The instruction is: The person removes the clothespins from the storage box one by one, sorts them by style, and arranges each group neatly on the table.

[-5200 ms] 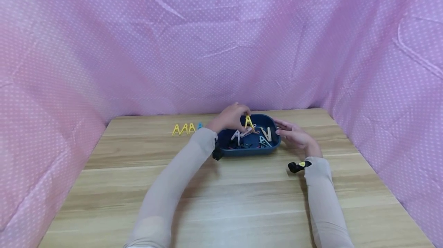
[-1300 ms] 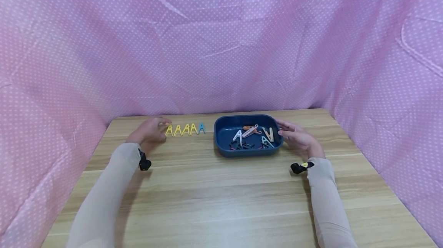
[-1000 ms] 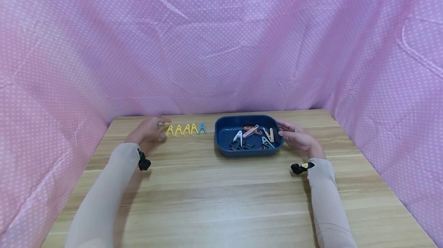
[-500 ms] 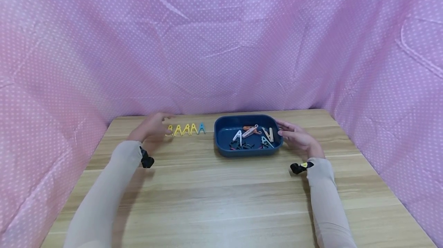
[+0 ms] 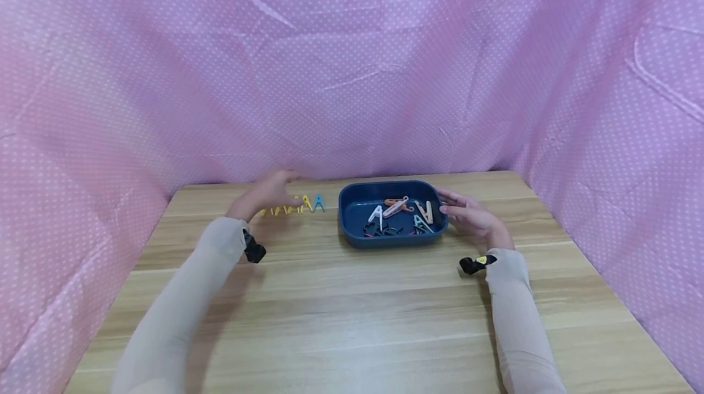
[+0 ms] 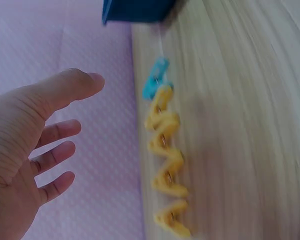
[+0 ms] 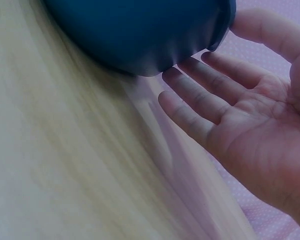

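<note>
My left hand (image 5: 266, 194) hovers over a row of several yellow clothespins (image 5: 307, 203), hiding part of them in the head view. Its fingers are spread and hold nothing. At the row's right end lies a blue clothespin (image 5: 319, 201); the left wrist view shows the yellow clothespins (image 6: 170, 180) side by side, apart from the hand. To the right stands a dark blue basin (image 5: 393, 241). Against its right end rests my right hand (image 5: 470, 215), fingers extended, thumb at the rim. Inside lie a white clothespin (image 5: 377, 215), a pink one, an orange one and a cream clothespin (image 5: 428, 211).
Also in the basin are a pale blue-green clothespin (image 5: 422, 224) and dark pieces (image 5: 379, 231), too jumbled to tell apart. The wooden table (image 5: 352, 308) ends at a pink dotted curtain (image 5: 352, 76), which also hangs at both sides.
A yellow clothespin, earlier held over the basin, now lies at the row's left end. My left hand has let go and moved right above the row. My right hand stays at the basin.
</note>
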`<state>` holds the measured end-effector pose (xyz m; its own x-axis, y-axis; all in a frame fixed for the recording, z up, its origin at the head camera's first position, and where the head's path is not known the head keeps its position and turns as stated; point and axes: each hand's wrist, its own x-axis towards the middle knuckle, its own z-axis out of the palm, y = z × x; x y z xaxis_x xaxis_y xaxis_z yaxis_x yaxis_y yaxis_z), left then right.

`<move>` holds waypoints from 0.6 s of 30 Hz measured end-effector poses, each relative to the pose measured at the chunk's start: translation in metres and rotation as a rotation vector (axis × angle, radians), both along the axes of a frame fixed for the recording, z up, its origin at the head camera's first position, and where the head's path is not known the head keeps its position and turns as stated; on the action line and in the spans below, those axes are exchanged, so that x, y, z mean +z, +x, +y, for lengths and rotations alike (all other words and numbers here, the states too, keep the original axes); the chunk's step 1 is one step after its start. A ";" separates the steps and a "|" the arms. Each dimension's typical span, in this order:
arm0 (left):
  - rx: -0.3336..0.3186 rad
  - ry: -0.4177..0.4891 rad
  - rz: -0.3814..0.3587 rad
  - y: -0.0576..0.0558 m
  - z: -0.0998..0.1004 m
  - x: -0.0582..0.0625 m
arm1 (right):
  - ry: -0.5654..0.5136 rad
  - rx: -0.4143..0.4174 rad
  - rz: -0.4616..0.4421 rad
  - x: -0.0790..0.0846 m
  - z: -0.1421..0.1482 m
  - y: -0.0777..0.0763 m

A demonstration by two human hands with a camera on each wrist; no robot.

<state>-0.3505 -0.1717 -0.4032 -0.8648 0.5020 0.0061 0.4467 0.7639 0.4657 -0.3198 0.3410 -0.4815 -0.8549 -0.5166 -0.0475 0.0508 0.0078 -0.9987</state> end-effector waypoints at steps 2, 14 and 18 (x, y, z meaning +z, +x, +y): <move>-0.021 0.011 0.019 -0.002 0.010 0.002 | 0.000 0.011 0.012 0.000 0.000 0.000; -0.085 0.053 0.053 -0.003 0.077 0.006 | -0.006 0.002 0.003 0.001 -0.001 -0.002; -0.088 0.046 0.041 -0.002 0.101 0.004 | -0.004 -0.008 0.008 -0.001 -0.001 -0.002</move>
<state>-0.3529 -0.0707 -0.3995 -0.8161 0.5742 0.0649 0.5303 0.6995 0.4790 -0.3219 0.3396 -0.4822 -0.8592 -0.5102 -0.0389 0.0430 0.0038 -0.9991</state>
